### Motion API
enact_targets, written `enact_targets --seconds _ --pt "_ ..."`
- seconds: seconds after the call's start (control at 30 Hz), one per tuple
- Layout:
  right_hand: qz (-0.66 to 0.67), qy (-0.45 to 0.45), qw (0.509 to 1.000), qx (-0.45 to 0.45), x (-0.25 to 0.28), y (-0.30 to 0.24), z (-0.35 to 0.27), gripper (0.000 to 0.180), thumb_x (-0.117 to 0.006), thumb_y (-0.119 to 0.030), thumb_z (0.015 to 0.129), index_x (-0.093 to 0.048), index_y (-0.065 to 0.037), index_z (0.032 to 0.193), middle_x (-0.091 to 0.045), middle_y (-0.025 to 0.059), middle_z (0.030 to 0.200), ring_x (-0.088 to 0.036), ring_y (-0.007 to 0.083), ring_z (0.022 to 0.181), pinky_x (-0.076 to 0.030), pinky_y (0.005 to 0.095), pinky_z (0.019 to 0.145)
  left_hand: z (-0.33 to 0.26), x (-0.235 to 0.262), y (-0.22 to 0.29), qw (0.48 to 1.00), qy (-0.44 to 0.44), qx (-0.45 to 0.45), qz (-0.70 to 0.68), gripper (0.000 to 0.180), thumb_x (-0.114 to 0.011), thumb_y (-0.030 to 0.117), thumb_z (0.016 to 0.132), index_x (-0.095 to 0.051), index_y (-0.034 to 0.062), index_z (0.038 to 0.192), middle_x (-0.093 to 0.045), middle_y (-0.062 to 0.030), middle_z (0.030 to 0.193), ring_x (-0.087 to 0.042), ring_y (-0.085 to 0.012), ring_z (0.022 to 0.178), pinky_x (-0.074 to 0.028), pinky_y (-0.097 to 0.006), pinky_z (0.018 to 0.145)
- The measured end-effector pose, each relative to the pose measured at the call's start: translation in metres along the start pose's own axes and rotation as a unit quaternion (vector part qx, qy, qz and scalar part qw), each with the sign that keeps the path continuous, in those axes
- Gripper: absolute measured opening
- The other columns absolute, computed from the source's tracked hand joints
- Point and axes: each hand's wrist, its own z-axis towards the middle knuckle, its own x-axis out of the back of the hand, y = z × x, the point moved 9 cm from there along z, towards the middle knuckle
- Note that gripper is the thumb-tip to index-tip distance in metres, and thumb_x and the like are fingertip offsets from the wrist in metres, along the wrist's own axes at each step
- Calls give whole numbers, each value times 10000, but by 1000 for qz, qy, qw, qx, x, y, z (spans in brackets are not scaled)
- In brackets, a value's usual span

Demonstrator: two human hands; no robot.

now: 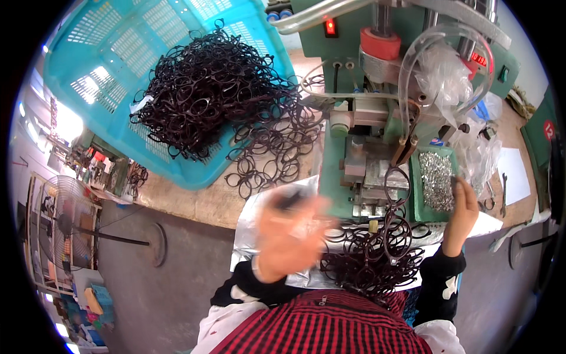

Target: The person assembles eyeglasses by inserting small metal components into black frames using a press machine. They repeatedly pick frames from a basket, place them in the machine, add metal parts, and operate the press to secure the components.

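My left hand [289, 233] is smeared by motion, left of the pile of dark eyeglass frames [371, 259] at my lap. A dark smudge shows at its fingers, too blurred to make out. At the right rim of a green tray [417, 194], my right hand [463, 215] has its bent fingers drawn together, the tips by the small silvery metal parts [437, 177]. Whatever is between them is hidden. One eyeglass frame [408, 184] stands upright at the front of the green bench press [368, 159], under its metal jaws.
A big turquoise basket [194, 177] heaped with dark eyeglass frames [200, 94] tips toward the bench, with more spilled beside it. Clear tubing [404, 76] and plastic bags [477, 147] hang around the press. A wrench [504, 194] lies right. A floor fan [71, 227] stands left.
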Motion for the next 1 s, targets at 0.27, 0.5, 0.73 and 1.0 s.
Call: enact_targets --seconds 0.27,0.5,0.73,1.0 --pt "93 -22 995 -27 -47 16 18 211 -663 -53 937 -696 24 1130 -695 53 1037 -613 112 944 -452 235 890 15 10 -168 970 47 146 188 118 -753 55 779 -754 87 892 -704 -36 986 -609 -259 961 -469 -363 858" --pt "-67 -41 996 30 -48 -13 2 149 -684 -28 909 -711 6 1052 -708 50 972 -619 103 881 -475 239 793 -18 -119 -259 899 -119 231 353 132 -727 219 788 -769 96 766 -631 -74 861 -597 -312 907 -490 -442 754" --pt "-190 53 975 105 47 -19 -32 133 -683 31 872 -704 26 1004 -702 66 965 -631 149 918 -476 274 867 -22 -84 -223 964 -27 233 125 179 -686 159 877 -704 16 771 -676 -88 852 -620 -316 795 -490 -387 697" --pt "-35 -188 974 118 -90 -110 -18 132 -684 11 805 -719 7 932 -704 93 920 -665 202 904 -495 296 850 -46 -82 -191 834 56 460 -300 188 -588 194 1032 -664 37 1103 -607 27 848 -552 -31 709 -447 -191 581"
